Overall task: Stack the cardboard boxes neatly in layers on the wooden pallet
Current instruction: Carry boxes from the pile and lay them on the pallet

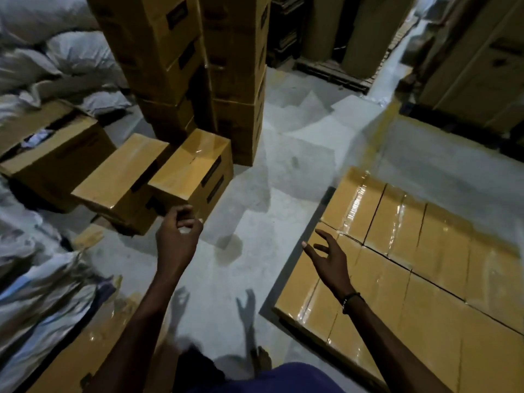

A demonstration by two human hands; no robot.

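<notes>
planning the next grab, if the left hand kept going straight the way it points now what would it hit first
Most likely the near corner of the closest taped brown cardboard box on the floor, just beyond the loosely curled, empty left hand. Depth is unclear from one view; the hand may be above the box edge.

Glossy taped cardboard boxes (419, 251); matt grey concrete floor (297, 165).

hands (177, 232): 2 | low sealed boxes (192, 173) left: 2 | open box (56, 154): 1 | tall box stacks (235, 66): 2
</notes>
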